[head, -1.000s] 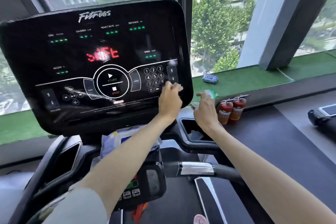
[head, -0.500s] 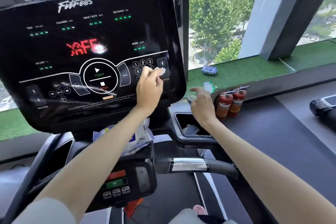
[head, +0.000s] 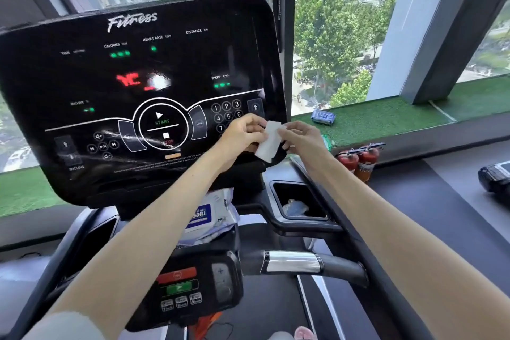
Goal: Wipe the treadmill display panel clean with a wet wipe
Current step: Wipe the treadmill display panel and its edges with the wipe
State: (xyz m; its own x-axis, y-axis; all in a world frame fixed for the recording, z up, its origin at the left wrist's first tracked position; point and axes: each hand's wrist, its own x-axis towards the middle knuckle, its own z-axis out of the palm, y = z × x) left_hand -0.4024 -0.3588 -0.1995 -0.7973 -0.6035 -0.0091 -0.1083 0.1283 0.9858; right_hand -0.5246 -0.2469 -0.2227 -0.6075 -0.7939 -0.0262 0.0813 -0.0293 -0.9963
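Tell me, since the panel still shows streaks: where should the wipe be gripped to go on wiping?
Probably by its upper end, from the side facing the person. The wipe hangs as a folded strip between left hand and right hand, leaving its lower part free to press against the panel.

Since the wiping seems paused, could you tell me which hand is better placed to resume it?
Probably the left hand: it grips the wet wipe directly before the display panel; the right hand sits off its edge.
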